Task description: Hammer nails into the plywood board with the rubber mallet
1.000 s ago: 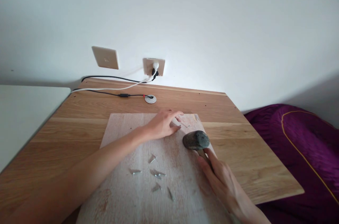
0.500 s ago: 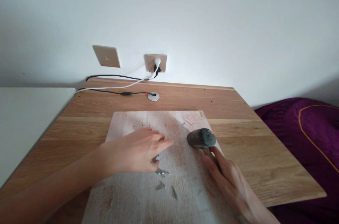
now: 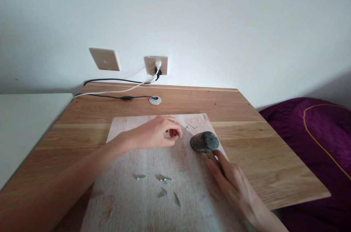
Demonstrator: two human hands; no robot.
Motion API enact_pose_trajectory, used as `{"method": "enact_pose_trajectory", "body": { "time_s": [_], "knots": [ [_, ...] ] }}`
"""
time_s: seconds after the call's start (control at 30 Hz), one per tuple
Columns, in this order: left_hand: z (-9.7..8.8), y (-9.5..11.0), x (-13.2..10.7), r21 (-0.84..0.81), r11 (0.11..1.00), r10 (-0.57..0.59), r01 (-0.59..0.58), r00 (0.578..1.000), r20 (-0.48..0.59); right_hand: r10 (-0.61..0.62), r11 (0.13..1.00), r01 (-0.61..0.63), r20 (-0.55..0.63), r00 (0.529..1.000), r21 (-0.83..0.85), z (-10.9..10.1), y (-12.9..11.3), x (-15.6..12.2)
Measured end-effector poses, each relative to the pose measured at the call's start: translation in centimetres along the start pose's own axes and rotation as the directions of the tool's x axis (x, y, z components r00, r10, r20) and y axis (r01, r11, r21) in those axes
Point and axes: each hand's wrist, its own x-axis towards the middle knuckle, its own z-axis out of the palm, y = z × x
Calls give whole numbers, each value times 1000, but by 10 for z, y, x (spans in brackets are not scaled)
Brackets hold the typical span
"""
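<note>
My left hand [image 3: 160, 132] is over the upper part of a whitish wooden board [image 3: 142, 206], thumb and fingertips pinched on a small silver screw [image 3: 177, 135], mostly hidden by the fingers. My right hand [image 3: 233, 177] is wrapped round the wooden handle of a rubber mallet [image 3: 204, 142], whose dark grey head is over the board's right side. Two more screws stand in the board near its top right corner, one of them a slanted screw [image 3: 195, 127]. Several loose pointed screws [image 3: 164, 179] lie at the middle of the board.
The board lies on a wooden table [image 3: 255, 144] against a white wall. Black and white cables [image 3: 117, 91] run along the table's back to a wall socket [image 3: 156, 65]. A round cable grommet [image 3: 155, 100] sits behind the board. Purple fabric [image 3: 290, 126] is at the right.
My left hand has moved up the board from the loose screws, with a screw now showing in its pinch. My right hand still holds the mallet in nearly the same place.
</note>
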Motion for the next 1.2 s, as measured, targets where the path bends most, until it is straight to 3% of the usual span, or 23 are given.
{"method": "enact_pose_trajectory", "body": {
  "time_s": [0.07, 0.17, 0.37, 0.77, 1.2],
  "knots": [
    [2, -12, 11, -46, 998, -46, 41, 992, -117, 7, 1000, -7, 15, 1000, 20, -2, -3, 0],
    [8, -26, 21, -23, 994, -107, 105, 978, -181, 19, 999, -20, 33, 999, 38, -4, -8, 1],
    [15, -36, 18, 108, 985, -118, 133, 984, -136, 21, 999, -23, 53, 998, 36, -4, -8, 2],
    [23, -36, 16, 114, 985, -114, 127, 987, -113, 16, 999, -19, 64, 998, 40, -4, -7, 2],
    [38, -40, 15, 74, 991, -89, 109, 969, -231, 11, 1000, -12, 78, 997, 9, -4, -10, 4]
  ]
}}
